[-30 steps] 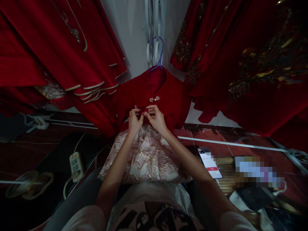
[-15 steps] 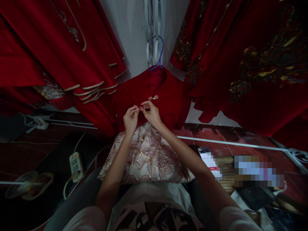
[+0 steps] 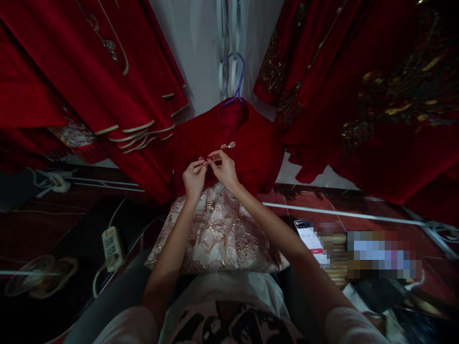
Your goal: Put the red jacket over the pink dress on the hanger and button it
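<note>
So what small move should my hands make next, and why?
Perhaps ease the white-beaded flower-shaped fastener together: your left hand and right hand both pinch at it, on the red cloth garment, while the similar beaded fastener above looks joined. I can't tell whether this one is fastened.

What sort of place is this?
Probably a clothing workroom or shop: decorated red garments hang on both sides, and a red top with a beaded fastening hangs on a purple hanger.

Clothing shop or workroom, red garments point(image 3: 118, 91) hanging both sides
</note>
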### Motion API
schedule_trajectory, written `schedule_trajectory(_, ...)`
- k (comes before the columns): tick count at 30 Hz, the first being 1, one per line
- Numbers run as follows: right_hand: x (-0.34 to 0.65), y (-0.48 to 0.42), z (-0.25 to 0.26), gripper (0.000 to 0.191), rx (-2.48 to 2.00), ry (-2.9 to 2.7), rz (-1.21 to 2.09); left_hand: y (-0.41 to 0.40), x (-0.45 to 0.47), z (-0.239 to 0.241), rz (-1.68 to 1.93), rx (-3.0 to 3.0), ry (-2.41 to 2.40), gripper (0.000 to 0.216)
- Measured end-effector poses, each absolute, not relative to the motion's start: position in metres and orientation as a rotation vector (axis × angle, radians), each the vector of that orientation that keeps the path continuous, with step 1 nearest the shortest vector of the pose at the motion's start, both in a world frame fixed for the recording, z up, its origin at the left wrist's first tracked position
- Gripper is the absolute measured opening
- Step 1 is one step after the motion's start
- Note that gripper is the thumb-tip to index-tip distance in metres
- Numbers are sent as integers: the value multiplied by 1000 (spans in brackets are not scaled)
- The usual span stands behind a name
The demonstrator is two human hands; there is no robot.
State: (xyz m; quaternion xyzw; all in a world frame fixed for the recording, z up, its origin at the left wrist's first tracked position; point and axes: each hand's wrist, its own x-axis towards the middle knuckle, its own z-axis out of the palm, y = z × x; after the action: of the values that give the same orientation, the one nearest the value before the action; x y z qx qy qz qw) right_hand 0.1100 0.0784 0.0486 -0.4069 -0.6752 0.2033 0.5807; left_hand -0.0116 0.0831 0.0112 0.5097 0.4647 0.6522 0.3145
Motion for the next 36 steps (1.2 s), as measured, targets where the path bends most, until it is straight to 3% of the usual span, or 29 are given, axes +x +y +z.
schedule_trajectory(26,106,83,52,15,-1051,-1671,380,91,-20,22,1727,1418,1223,24)
schedule_trajectory(36,112,80,52,10,-992,-1669,489,77,-27,26,1642,1844,1397,17)
